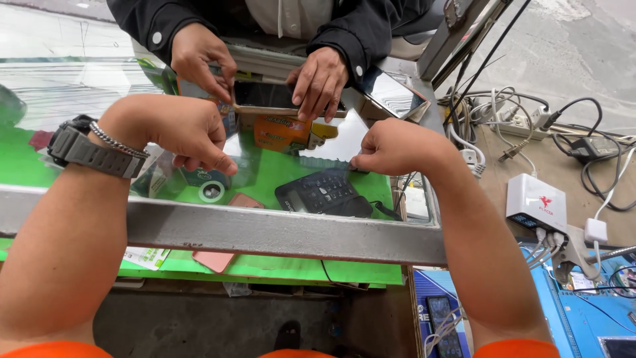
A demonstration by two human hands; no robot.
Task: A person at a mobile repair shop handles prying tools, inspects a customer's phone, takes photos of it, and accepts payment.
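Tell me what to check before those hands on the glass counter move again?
1. Left hand resting on the glass counter: ok.
2. Right hand pinching something small and dark: cannot tell what.
3. Phone held by the other person's hands: ok.
4. Space between both pairs of hands: ok, apart.
5. Cables off the glass: ok.
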